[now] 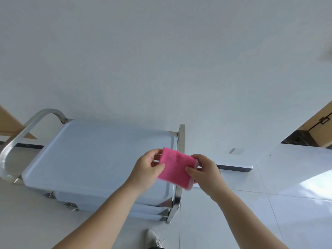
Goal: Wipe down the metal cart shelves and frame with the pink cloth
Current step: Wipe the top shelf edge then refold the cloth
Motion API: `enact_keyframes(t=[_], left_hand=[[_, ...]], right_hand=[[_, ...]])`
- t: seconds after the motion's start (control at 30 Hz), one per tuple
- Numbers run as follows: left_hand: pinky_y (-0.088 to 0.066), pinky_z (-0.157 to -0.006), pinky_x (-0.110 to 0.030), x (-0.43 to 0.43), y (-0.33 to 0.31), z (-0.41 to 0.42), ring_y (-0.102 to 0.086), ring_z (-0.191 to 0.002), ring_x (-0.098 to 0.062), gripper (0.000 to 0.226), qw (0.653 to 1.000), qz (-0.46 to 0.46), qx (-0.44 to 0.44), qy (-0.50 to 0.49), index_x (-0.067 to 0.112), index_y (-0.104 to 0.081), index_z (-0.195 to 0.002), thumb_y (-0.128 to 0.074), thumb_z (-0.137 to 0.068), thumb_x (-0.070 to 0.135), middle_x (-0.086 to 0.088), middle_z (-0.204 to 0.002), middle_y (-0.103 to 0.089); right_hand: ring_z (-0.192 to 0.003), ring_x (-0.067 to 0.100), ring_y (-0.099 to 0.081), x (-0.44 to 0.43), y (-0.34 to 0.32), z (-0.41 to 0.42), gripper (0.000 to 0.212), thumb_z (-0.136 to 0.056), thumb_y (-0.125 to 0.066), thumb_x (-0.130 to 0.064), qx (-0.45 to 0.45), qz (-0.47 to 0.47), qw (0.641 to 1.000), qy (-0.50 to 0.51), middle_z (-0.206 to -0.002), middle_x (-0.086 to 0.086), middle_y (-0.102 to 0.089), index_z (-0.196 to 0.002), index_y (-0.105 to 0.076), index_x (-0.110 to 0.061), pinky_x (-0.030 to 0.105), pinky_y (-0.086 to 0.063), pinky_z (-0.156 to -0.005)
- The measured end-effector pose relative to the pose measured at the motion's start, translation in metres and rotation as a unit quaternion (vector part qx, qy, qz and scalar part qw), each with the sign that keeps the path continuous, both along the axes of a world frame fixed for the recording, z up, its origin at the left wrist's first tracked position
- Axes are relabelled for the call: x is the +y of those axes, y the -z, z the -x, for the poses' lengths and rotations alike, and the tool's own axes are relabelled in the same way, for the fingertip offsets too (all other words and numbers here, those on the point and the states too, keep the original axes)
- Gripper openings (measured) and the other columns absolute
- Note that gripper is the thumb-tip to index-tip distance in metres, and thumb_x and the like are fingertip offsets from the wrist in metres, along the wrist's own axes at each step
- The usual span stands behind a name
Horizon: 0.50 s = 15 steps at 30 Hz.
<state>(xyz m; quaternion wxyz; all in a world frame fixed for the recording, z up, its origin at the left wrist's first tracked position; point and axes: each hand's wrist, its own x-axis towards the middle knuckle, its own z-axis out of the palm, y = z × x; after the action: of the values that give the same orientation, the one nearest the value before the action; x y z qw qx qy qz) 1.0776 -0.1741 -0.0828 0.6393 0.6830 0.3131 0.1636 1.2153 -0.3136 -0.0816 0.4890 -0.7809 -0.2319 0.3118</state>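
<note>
A folded pink cloth (177, 167) hangs in the air over the right end of the metal cart (93, 155). My left hand (146, 169) pinches the cloth's left edge between thumb and fingers. My right hand (203, 170) pinches its right edge the same way. The cart's top shelf is a flat shiny tray; a curved handle (23, 131) rises at its left end and an upright frame bar (181, 139) stands at its right end. Lower shelves peek out beneath the front edge.
A white wall fills the upper half of the view. A brown wooden door or panel (318, 126) stands at the far right. The floor is glossy white tile (287, 203). A white shoe (152, 238) shows at the bottom, just in front of the cart.
</note>
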Motion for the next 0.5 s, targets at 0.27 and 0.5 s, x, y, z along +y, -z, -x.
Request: enact_keyframes(t=[0.27, 0.5], left_hand=[[-0.053, -0.076, -0.023, 0.03, 0.033, -0.045, -0.066, -0.086, -0.013, 0.035, 0.999, 0.008, 0.049, -0.01, 0.013, -0.058, -0.114, -0.06, -0.084, -0.002, 0.001, -0.102, -0.069], [-0.054, -0.083, -0.025, 0.039, 0.061, -0.065, -0.067, -0.092, -0.013, 0.029, 0.996, 0.017, 0.081, -0.021, 0.019, -0.064, -0.101, -0.057, -0.084, -0.004, 0.004, -0.098, -0.071]], right_hand=[[-0.075, 0.024, -0.065, 0.032, 0.031, -0.049, 0.013, -0.084, -0.062, -0.004, -0.004, 0.102, 0.994, -0.03, -0.088, 0.004, -0.059, -0.093, -0.06, -0.014, 0.038, -0.06, -0.06], [-0.068, 0.022, -0.065, 0.056, 0.058, -0.085, 0.01, -0.084, -0.06, -0.007, -0.019, 0.176, 0.98, -0.088, -0.082, 0.004, -0.059, -0.094, -0.062, -0.009, 0.04, -0.06, -0.06]])
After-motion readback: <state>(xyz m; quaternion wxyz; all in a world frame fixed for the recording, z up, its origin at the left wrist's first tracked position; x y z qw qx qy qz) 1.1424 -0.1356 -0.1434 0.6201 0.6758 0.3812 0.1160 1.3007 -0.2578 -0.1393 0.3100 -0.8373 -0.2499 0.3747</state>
